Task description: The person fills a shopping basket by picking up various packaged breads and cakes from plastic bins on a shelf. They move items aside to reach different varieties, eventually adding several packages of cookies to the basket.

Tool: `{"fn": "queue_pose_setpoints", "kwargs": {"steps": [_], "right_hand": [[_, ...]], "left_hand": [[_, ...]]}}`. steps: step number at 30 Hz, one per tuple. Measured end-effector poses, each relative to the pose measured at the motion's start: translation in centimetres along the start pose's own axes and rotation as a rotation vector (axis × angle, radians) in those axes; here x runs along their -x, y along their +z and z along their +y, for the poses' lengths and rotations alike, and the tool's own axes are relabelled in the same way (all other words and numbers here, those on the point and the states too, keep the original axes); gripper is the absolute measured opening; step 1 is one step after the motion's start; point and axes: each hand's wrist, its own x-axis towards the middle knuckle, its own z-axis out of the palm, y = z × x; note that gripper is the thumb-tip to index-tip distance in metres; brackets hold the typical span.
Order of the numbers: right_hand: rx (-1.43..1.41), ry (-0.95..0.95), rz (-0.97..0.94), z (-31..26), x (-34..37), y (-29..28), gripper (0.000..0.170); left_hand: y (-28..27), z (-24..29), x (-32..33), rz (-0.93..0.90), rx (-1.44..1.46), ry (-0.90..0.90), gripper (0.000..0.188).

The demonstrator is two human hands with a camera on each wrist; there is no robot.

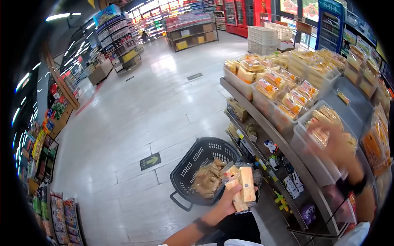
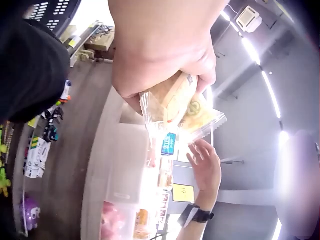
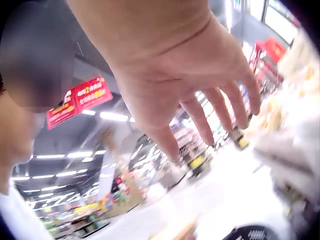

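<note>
Bread packets (image 1: 247, 183) are in the left hand (image 1: 228, 199), whose thumb and fingers I have curled round them, pinching the clear wrapping and the pale slices inside. From my head view they sit over the right side of the dark shopping basket (image 1: 177, 166), which holds more wrapped food (image 1: 207, 178) and stands on the floor (image 1: 123, 135). I see the right hand (image 1: 334, 143) blurred by a plastic bin (image 1: 312, 159) of packed bread on the shelf; whether it touches the bin I can't tell. Its fingers are spread, gripping nothing.
</note>
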Motion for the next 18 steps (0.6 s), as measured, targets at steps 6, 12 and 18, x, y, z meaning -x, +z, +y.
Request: {"fn": "queue_pose_setpoints", "kwargs": {"steps": [6, 12, 18], "right_hand": [[0.490, 0.228, 0.482, 25.3, -2.8, -17.0, 0.016], [0.735, 0.375, 0.331, 39.9, -2.4, -21.0, 0.031], [0.726, 0.533, 0.215, 51.6, -4.5, -19.3, 0.055]], "left_hand": [[-6.0, -1.8, 1.8, 0.118, -0.168, -0.277, 0.067], [-9.7, -4.8, 2.6, -0.029, 0.312, -0.336, 0.062], [-3.4, -3.8, 0.0, 0.425, 0.223, -0.480, 0.065]]}}
